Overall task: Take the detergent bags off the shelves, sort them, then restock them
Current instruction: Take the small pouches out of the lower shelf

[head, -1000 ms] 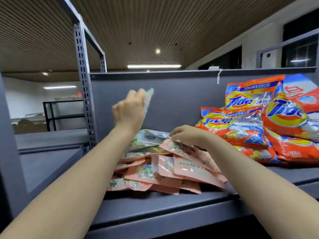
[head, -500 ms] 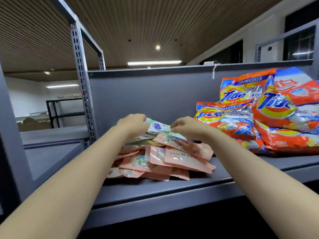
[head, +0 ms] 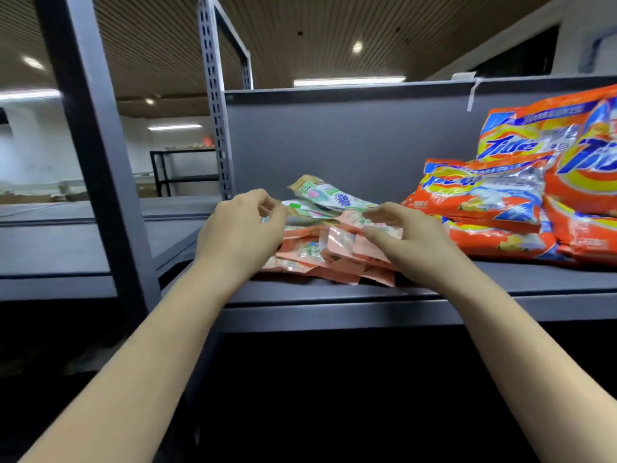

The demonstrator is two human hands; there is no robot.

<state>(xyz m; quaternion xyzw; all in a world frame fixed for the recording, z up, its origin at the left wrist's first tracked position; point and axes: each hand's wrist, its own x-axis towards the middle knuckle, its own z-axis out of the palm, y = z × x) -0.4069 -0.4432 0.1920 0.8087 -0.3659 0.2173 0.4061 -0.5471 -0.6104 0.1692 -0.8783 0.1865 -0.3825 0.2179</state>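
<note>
Small pouches (head: pixel 329 248) lie heaped on the shelf (head: pixel 334 292); large detergent bags (head: pixel 507 202) are stacked to their right, against the back panel (head: pixel 350 138).

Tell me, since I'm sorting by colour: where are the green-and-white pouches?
In the head view, the green-and-white pouches lie atop the back of the pink pouch pile, between both hands, left of the orange Tide bags.

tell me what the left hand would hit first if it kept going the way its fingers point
Most likely the green-and-white pouches atop the small pile; the left hand has its fingertips right beside them, though depth is hard to judge from this single view.
</note>
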